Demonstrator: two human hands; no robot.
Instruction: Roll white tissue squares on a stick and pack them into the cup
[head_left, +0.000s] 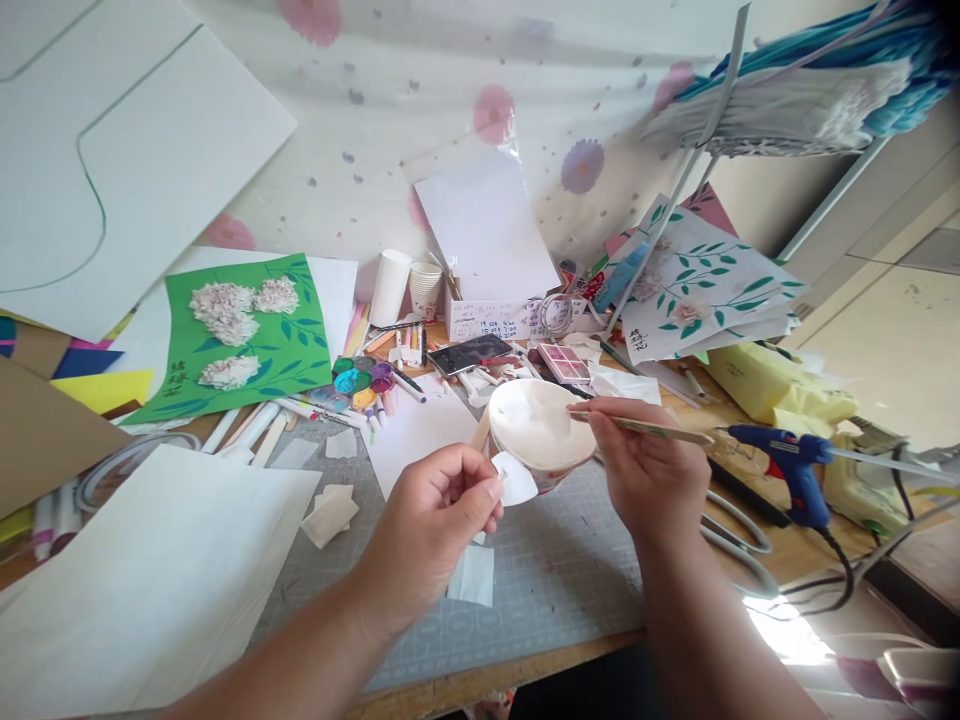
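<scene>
My left hand (435,520) is closed in a pinch on a small white paper piece (516,480), held just in front of a white paper bowl (541,430) that stands on the grey cutting mat (540,570). My right hand (645,470) grips a thin wooden brush or stick (652,428). Its tip rests at the bowl's right rim and its handle points right. Both hands hover over the mat, on either side of the bowl.
Large white sheet (142,580) at front left. Green artwork with paper flowers (240,340), paint palette (360,380), markers, paper cups (424,285) and phone (471,354) behind. Blue glue gun (787,465) with cable at right. Paper scraps (474,575) on the mat. Rack with papers at upper right.
</scene>
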